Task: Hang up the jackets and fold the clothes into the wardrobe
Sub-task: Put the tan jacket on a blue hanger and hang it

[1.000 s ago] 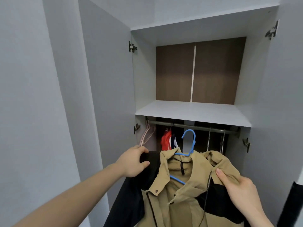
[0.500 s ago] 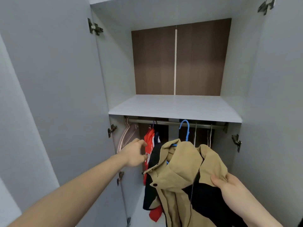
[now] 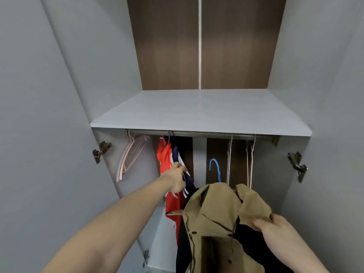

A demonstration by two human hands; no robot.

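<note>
under the grey shelf (image 3: 201,113) of the open wardrobe (image 3: 59,95), items as seen from the head view:

- hanging rail (image 3: 197,133): metal bar just below the shelf's front edge, running side to side.
- pink hangers (image 3: 130,154): a small bunch at the rail's left end, bare, tilted against the left wall.
- red garment (image 3: 165,156): hung left of centre, reaching down behind the left forearm.
- navy garment (image 3: 177,154): white stripes, hung just right of the red one and touching it.
- white hangers (image 3: 229,160): thin necks hanging from the rail right of centre, lower parts hidden behind the jacket.
- blue hanger (image 3: 215,170): hook showing above the jacket collar, well below the rail and not on it; the rest is hidden inside the jacket.
- tan and black jacket (image 3: 216,213): on the blue hanger, held up in front of the lower compartment, right of the hung garments, collar uppermost, front open.
- left hand (image 3: 177,180): arm outstretched, fingers curled round a fold of the navy garment.
- right hand (image 3: 273,223): fingers pinching the tan cloth at the jacket's right shoulder, carrying its weight.
- back panel (image 3: 167,46): dark wood grain with a pale vertical strip at the middle, above the shelf.
- door hinges (image 3: 101,150): metal, on both side walls just below shelf level.
</note>
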